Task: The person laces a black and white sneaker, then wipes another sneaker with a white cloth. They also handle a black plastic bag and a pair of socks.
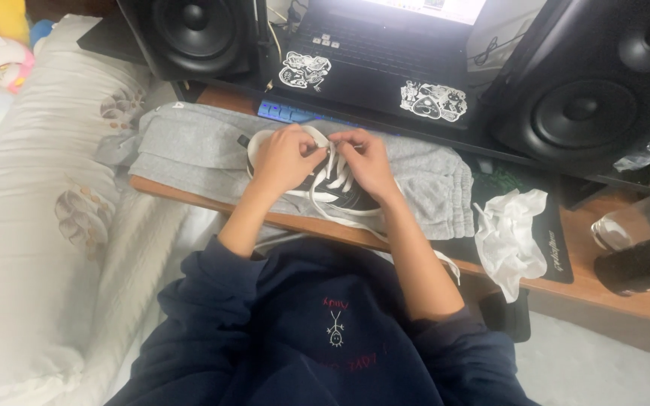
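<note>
Left hand: the left hand (283,156) rests on the near side of a black low-top sneaker with white stripes (332,192), fingers curled and pinching a flat white shoelace (323,137) over the shoe's throat.
Right hand: the right hand (366,159) sits just beside the left, fingers bent and gripping another run of the same lace (338,159) where it crosses the eyelets.
Shoe: it lies on a folded grey knit garment (189,146) spread on the wooden tabletop (618,297), directly in front of the person; both hands cover most of its upper.
Lace ends: loose white loops trail off the shoe toward the person and over the tabletop edge (355,222).
Sleeves: dark navy sweatshirt sleeves (205,293) are pushed up, forearms bare.
Right of the shoe: a crumpled white tissue (511,229) lies near the garment's edge, on a dark mat (554,248).
Far right: a clear plastic cup (633,222) and a dark cylindrical object (645,265) stand well apart from the hands.
Behind: an open black laptop bearing stickers (385,60) sits between two black loudspeakers (189,34) (592,83).
Left: a pale quilted pillow with paw prints (39,195) lies beside the tabletop.
</note>
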